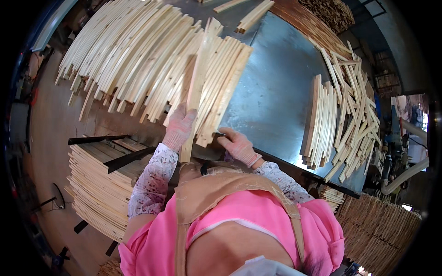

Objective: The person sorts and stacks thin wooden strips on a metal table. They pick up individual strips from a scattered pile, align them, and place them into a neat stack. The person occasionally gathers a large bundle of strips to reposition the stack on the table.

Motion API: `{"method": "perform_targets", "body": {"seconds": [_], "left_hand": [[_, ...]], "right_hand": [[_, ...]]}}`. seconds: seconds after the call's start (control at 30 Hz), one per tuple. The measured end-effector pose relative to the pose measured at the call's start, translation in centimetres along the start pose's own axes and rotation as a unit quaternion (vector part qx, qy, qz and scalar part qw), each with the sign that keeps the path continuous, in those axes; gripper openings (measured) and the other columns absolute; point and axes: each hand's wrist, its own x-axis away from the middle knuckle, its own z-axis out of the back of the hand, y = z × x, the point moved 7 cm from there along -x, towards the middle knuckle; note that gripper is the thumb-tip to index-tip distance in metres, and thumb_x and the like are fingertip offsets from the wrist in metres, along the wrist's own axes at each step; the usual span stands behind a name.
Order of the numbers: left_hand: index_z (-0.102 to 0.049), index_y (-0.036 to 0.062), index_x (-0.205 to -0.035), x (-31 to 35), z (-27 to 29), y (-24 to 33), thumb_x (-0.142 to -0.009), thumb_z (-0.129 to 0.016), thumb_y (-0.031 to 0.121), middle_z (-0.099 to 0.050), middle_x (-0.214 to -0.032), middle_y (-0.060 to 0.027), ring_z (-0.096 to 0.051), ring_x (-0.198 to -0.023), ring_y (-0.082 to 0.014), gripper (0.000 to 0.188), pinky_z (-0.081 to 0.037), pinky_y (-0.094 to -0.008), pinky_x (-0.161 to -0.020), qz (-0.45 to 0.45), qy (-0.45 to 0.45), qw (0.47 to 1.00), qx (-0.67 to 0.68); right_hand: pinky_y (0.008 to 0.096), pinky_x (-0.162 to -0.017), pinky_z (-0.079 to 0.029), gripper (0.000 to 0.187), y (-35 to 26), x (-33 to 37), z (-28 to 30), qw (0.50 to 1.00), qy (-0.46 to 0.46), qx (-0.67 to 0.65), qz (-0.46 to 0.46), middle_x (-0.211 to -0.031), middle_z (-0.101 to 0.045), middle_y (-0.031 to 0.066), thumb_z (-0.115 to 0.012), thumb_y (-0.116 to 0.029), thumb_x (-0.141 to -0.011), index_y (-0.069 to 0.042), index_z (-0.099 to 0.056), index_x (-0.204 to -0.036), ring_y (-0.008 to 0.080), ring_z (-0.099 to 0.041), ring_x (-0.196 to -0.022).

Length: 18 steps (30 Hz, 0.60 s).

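My left hand [181, 128], in a pale pinkish work glove, is closed around the near part of a long wooden strip [199, 78]. That strip lies tilted over a row of similar strips [147, 55] laid side by side at the left of the metal table. My right hand [237, 145], gloved as well, is beside the near end of the row's rightmost strip [225, 101]. Its fingers are curled at the table's edge, next to something small and dark that I cannot make out. Patterned sleeve covers reach down both forearms.
Bare metal tabletop [276, 83] stretches right of the row. Farther right lie a small neat stack of strips [320, 122] and a jumbled heap of strips [354, 115]. A stack of boards [99, 184] with dark bars stands at lower left. More piled wood [377, 225] is at lower right.
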Motion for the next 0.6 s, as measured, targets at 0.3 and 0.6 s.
{"method": "perform_targets", "body": {"seconds": [0.3, 0.6], "left_hand": [[-0.072, -0.0028, -0.12, -6.4, -13.1, 4.6, -0.1, -0.066, 0.032, -0.058, -0.146, -0.0319, -0.048, -0.144, -0.0468, 0.041, -0.043, -0.0499, -0.115, -0.079, -0.087, 0.904, -0.411], [-0.045, 0.0068, -0.162, -6.3, -17.6, 7.5, -0.098, -0.071, 0.042, -0.061, -0.145, -0.0286, -0.063, -0.134, -0.0408, 0.078, -0.052, -0.0452, -0.115, 0.103, 0.012, 0.916, -0.388]], "right_hand": [[0.0396, -0.104, -0.051, 0.073, 9.5, -10.9, 3.2, 0.819, 0.028, -0.565, -0.097, -0.142, -0.067, 0.0145, -0.042, -0.066, -0.111, -0.008, -0.056, -0.152, 0.0276, -0.061, -0.132], [0.0487, -0.129, -0.033, 0.093, 7.1, -13.6, 2.1, 0.697, -0.073, -0.708, -0.086, -0.166, -0.045, 0.02, -0.028, -0.078, -0.108, -0.006, -0.035, -0.167, 0.0368, -0.044, -0.153]]}}
